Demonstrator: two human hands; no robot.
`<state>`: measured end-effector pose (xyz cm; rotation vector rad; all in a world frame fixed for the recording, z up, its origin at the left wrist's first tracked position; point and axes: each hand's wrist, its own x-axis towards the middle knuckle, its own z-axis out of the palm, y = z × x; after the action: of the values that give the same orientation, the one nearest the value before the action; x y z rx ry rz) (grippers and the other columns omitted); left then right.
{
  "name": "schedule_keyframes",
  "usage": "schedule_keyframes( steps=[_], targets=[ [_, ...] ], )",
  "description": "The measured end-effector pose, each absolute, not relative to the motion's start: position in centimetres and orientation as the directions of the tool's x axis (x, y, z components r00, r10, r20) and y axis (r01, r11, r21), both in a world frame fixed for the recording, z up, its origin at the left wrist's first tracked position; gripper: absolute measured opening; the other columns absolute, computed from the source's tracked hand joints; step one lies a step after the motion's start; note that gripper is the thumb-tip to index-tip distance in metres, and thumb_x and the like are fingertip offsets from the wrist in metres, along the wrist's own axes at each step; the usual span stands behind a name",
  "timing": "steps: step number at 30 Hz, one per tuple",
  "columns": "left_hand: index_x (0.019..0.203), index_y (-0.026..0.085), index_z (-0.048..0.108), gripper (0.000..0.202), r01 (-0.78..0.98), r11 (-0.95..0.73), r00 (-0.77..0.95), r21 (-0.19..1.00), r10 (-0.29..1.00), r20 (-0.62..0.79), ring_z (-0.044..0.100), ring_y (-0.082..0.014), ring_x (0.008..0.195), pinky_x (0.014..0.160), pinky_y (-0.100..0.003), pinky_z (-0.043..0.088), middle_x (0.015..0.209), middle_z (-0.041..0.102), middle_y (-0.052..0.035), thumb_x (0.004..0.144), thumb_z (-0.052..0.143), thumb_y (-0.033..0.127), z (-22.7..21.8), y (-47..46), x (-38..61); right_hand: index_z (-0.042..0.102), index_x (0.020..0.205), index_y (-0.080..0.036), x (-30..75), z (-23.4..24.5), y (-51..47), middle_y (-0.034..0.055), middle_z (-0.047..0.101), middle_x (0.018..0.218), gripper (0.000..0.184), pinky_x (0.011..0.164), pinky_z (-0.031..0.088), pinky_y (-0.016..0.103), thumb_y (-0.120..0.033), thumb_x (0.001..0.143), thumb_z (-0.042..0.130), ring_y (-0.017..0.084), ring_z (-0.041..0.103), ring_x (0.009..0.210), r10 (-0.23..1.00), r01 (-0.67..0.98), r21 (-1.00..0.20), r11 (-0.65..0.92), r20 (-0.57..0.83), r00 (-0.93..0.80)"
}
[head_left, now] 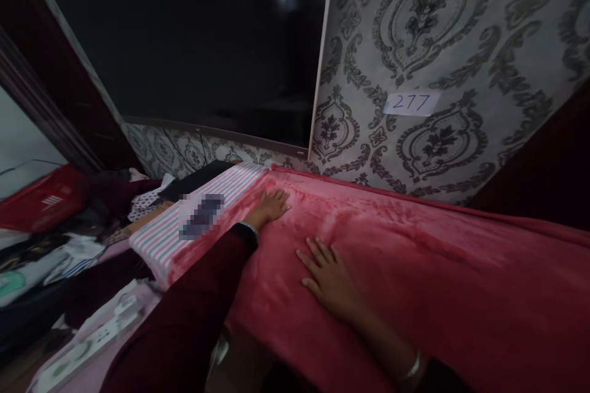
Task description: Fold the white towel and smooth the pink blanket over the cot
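A red plush blanket (405, 258) lies spread over a long raised surface along the wall. My left hand (273, 206) rests on its far left part with the fingers stretched out, close to a striped cloth (161, 230) in pink, grey and white. Nearer to me, my right hand (328, 276) is flat on the blanket, fingers spread. Neither hand grips anything. Wrinkles and brushed streaks show in the pile around both hands. A blurred-out dark patch sits on the striped cloth.
A large dark screen (207, 43) hangs on the patterned wall, with a paper marked 277 (412, 102) beside it. At left are piled clothes (83, 252), a red bag (37, 199) and a white power strip (87, 347). A dark panel (544, 153) borders the right.
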<state>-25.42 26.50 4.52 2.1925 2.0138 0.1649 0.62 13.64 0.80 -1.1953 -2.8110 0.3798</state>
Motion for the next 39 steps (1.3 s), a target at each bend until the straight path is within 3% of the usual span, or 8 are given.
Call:
schedule_keyframes(
  steps=[3, 6, 10, 14, 19, 25, 30, 39],
  targets=[
    [0.159, 0.026, 0.038, 0.058, 0.981, -0.069, 0.074, 0.181, 0.997, -0.022, 0.016, -0.0312, 0.159, 0.126, -0.063, 0.008, 0.171, 0.027, -0.0121, 0.104, 0.039, 0.046, 3.1, 27.0, -25.8, 0.028, 0.163, -0.035, 0.8, 0.5, 13.7, 0.0058, 0.008, 0.173, 0.062, 0.126, 0.013, 0.062, -0.049, 0.105, 0.045, 0.032, 0.007, 0.159, 0.709, 0.692, -0.270, 0.670, -0.046, -0.704],
    [0.157, 0.027, 0.041, 0.060, 0.981, 0.001, -0.001, 0.192, 1.000, 0.002, 0.016, -0.0312, 0.160, 0.126, -0.061, 0.009, 0.171, 0.027, -0.0111, 0.102, 0.043, 0.049, 2.9, 27.9, -27.2, 0.027, 0.163, -0.038, 0.8, 0.3, 13.9, 0.0038, 0.007, 0.173, 0.062, 0.126, 0.012, 0.063, -0.050, 0.105, 0.045, 0.031, 0.007, 0.159, 0.708, 0.687, -0.295, 0.664, -0.048, -0.705],
    [0.151, 0.019, 0.048, 0.058, 0.960, 0.155, -0.176, 0.234, 0.982, 0.071, 0.035, -0.0335, 0.153, 0.121, -0.055, 0.029, 0.164, 0.038, -0.0191, 0.098, 0.052, 0.040, 4.1, 30.6, -29.6, 0.025, 0.163, -0.041, 0.8, 0.1, 14.0, 0.0015, 0.005, 0.173, 0.064, 0.125, 0.011, 0.065, -0.048, 0.104, 0.049, 0.032, 0.005, 0.159, 0.712, 0.688, -0.324, 0.649, -0.060, -0.700],
    [0.138, 0.013, 0.060, 0.046, 0.908, 0.294, -0.336, 0.298, 0.937, 0.100, 0.065, -0.0304, 0.125, 0.100, -0.038, 0.051, 0.134, 0.067, -0.0230, 0.097, 0.049, 0.031, 5.2, 33.5, -31.6, 0.026, 0.163, -0.041, 0.8, 0.3, 14.1, 0.0022, 0.004, 0.173, 0.067, 0.125, 0.012, 0.066, -0.046, 0.102, 0.052, 0.034, 0.006, 0.159, 0.702, 0.684, -0.349, 0.641, -0.095, -0.706],
    [0.105, 0.013, 0.075, 0.036, 0.856, 0.379, -0.424, 0.351, 0.903, 0.060, 0.076, -0.0293, 0.089, 0.074, -0.031, 0.054, 0.093, 0.078, -0.0155, 0.092, 0.058, 0.043, 5.3, 34.9, -32.7, 0.026, 0.163, -0.041, 1.0, 0.4, 14.2, 0.0020, 0.008, 0.173, 0.068, 0.125, 0.015, 0.066, -0.045, 0.101, 0.054, 0.035, 0.010, 0.159, 0.701, 0.678, -0.351, 0.646, -0.079, -0.709],
    [0.126, 0.013, 0.064, 0.042, 0.866, 0.393, -0.465, 0.310, 0.861, 0.207, 0.068, -0.0329, 0.115, 0.090, -0.037, 0.052, 0.123, 0.072, -0.0223, 0.098, 0.047, 0.039, 4.1, 34.2, -32.3, 0.026, 0.163, -0.041, 1.0, 0.8, 14.2, 0.0018, 0.007, 0.173, 0.068, 0.125, 0.014, 0.066, -0.047, 0.101, 0.055, 0.036, 0.007, 0.159, 0.694, 0.670, -0.390, 0.632, -0.099, -0.713],
    [0.125, 0.013, 0.062, 0.041, 0.894, 0.413, -0.441, 0.172, 0.879, 0.182, 0.068, -0.0342, 0.116, 0.090, -0.039, 0.052, 0.119, 0.073, -0.0221, 0.097, 0.047, 0.040, 3.7, 34.2, -32.3, 0.024, 0.164, -0.040, 1.1, 1.0, 14.2, 0.0016, 0.006, 0.173, 0.068, 0.126, 0.010, 0.065, -0.049, 0.102, 0.052, 0.035, 0.003, 0.159, 0.693, 0.658, -0.408, 0.632, -0.080, -0.716],
    [0.129, 0.006, 0.057, 0.050, 0.884, 0.459, -0.467, 0.086, 0.862, 0.197, 0.069, -0.0392, 0.111, 0.090, -0.045, 0.051, 0.114, 0.072, -0.0282, 0.099, 0.044, 0.045, 4.6, 33.8, -31.4, 0.024, 0.164, -0.039, 1.3, 0.9, 14.3, 0.0005, 0.000, 0.174, 0.067, 0.128, 0.005, 0.060, -0.057, 0.103, 0.048, 0.032, -0.001, 0.160, 0.683, 0.617, -0.477, 0.626, -0.048, -0.729]
  ],
)
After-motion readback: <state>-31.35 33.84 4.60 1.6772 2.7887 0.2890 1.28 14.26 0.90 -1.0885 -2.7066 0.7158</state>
